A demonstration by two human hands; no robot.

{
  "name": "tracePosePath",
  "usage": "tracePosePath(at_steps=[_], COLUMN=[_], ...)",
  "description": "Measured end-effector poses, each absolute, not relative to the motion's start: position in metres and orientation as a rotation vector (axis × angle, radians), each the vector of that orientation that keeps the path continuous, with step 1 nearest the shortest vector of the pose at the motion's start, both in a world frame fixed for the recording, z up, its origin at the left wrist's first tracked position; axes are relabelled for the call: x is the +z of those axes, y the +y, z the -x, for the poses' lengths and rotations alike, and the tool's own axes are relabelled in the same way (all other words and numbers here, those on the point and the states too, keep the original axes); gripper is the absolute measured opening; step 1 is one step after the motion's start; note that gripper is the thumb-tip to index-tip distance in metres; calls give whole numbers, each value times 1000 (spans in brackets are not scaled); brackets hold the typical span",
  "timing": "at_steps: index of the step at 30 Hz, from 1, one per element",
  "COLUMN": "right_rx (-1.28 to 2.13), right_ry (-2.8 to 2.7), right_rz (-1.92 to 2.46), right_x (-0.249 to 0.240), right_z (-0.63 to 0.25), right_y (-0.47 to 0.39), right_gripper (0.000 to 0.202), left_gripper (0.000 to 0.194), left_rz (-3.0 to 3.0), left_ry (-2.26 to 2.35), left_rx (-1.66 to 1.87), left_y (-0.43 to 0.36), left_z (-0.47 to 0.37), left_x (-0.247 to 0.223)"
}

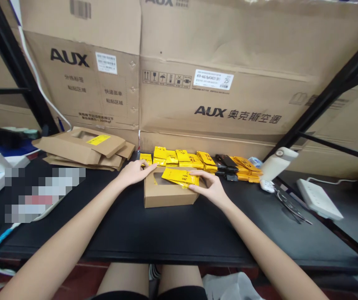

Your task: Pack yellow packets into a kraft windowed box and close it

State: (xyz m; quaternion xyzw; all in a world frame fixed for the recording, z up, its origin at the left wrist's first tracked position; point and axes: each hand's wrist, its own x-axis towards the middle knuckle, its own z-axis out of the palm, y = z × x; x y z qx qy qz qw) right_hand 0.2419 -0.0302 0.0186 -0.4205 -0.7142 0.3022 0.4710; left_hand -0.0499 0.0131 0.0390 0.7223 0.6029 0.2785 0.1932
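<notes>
Head view: right grip (215, 190) pinches packets (179, 176) over the box (166, 198), left grip (134, 171) unclear, row (205, 160) at twelve o'clock remains unboxed.

Yellow packets (179, 175) overlap above a brown box (169, 200).

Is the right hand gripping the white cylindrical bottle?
No, the right hand holds a flat yellow packet over the brown cardboard box.

We face a wall of printed brown cardboard (172, 104), dark metal posts (322, 100) slanting on either side, a black worktop (119, 233) before us, reddish floor (87, 277) beneath
</notes>
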Motion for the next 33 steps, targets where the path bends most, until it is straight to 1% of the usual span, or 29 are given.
tracePosePath(at_steps=[3, 5, 9, 12, 17, 20, 23, 26, 29, 33], right_rx=[745, 761, 779, 802, 1030, 1064, 1102, 1124, 1195, 1309], right_ry=[-1732, -1704, -1591, -1379, -1129, -1102, -1060, -1050, -1060, -1018], right_rz=[1033, 1035, 1062, 1101, 1102, 1092, 1074, 1018, 894, 714], right_x=[16, 15, 16, 18, 22, 23, 27, 34, 39, 41], right_z=[-243, -243, -242, -241, -242, -244, -246, -250, -258, -266], right_y=[-28, -27, -26, -24, -21, -22, -24, -27, -27, -26], right_gripper=[39, 38, 35, 36, 40, 38, 39, 38, 36, 36], left_gripper=[58, 56, 47, 43, 38, 38, 43, 51, 63, 79], left_rz=[-1924, -1879, -1823, -1772, -1768, -1770, -1777, -1746, -1666, -1484], left_ry=[1393, 1209, 1100, 1108, 1095, 1120, 1119, 1016, 897, 885], left_rx=[497, 436, 527, 598, 728, 735, 714, 705, 648, 602], left_y=[13, 13, 14, 11, 11, 13, 15, 13, 9, 4], left_z=[51, 53, 54, 52, 50, 53, 55, 55, 52, 47], left_x=[38, 38, 38, 40, 39, 34, 30, 30, 33, 32])
